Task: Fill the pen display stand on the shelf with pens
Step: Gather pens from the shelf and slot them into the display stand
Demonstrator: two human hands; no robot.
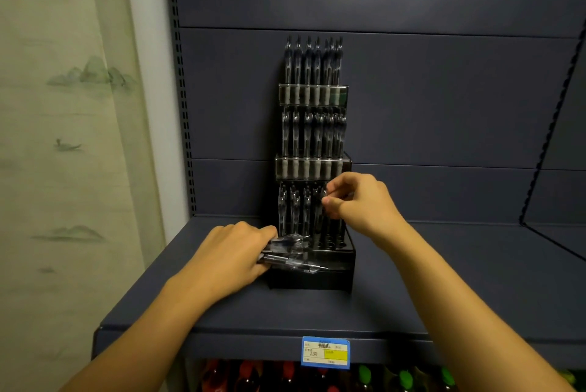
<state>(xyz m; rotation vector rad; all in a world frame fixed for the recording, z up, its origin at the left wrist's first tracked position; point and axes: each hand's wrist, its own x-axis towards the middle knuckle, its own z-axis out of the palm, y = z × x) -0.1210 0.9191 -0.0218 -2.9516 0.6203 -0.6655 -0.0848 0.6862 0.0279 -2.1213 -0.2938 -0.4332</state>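
A black three-tier pen display stand (312,277) sits on the dark grey shelf (241,306). Its top and middle tiers hold full rows of clear pens (312,58). The bottom tier has pens on its left side and open holes on its right. My left hand (231,256) rests on the shelf left of the stand, closed around a bundle of clear pens (293,256) that point to the right. My right hand (358,201) is raised at the bottom tier, thumb and fingers pinching the top of a pen (323,198) standing in the stand.
The shelf's dark back panel (412,99) rises behind the stand. A slotted upright (182,84) runs down the left side. A wire divider (545,150) stands at the right. A blue and yellow price tag (325,352) hangs on the front edge. Coloured goods lie below.
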